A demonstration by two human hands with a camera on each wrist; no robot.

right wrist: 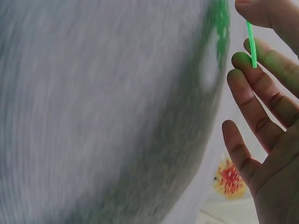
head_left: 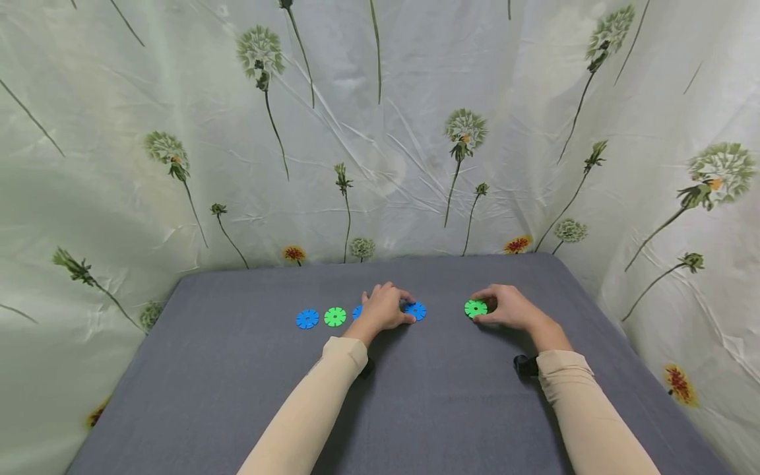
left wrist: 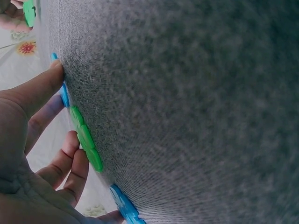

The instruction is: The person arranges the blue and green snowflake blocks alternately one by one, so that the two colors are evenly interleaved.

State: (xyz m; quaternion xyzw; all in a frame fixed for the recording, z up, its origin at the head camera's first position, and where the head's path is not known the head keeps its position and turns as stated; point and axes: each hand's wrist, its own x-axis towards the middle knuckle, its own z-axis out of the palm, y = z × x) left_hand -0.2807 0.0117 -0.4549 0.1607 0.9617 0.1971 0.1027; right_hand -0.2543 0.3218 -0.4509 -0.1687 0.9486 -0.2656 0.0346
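My left hand (head_left: 384, 308) is low over the cloth, thumb and index finger pinching the edges of a blue notched plastic disc (head_left: 418, 312). Under that hand's other fingers lies a green disc (left wrist: 85, 139), seen in the left wrist view and hidden from the head view. To the right, my right hand (head_left: 512, 309) pinches a green notched disc (head_left: 475, 313) between thumb and fingers. In the right wrist view this disc (right wrist: 252, 44) appears edge-on, raised off the cloth, with a green tint on the fabric below.
Left of my left hand, a blue disc (head_left: 307, 324), a green disc (head_left: 335, 322) and a partly covered blue disc (head_left: 356, 312) lie in a row. A grey cloth (head_left: 451, 422) covers the table. Behind it hangs a dandelion-patterned curtain (head_left: 392, 145).
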